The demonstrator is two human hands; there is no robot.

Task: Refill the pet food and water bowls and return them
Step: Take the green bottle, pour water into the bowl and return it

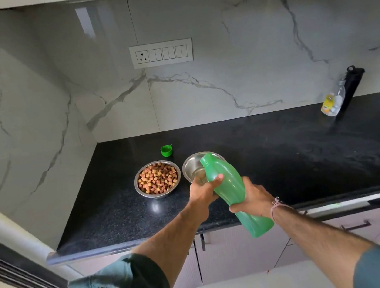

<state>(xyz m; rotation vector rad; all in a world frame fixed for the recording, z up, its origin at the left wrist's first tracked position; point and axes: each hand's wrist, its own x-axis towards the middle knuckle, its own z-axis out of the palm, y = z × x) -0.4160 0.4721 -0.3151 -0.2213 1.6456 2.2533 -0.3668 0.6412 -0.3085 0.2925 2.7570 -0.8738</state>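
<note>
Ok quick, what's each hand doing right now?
Left hand: closed on the upper part of the green bottle, tilted over the steel bowl.
Right hand: closed on the same bottle, lower down.

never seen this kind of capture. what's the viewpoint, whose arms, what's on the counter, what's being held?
No robot here: one wide-angle camera worn on a person's head, looking forward and down at their own bare arms. Both hands grip a green plastic bottle, uncapped and tilted mouth-down over a steel bowl; the left hand is near the neck, the right hand lower on the body. On the black counter to the left sits a second steel bowl full of kibble, with the bottle's green cap behind it. Far right, a clear bottle leans at the wall.
</note>
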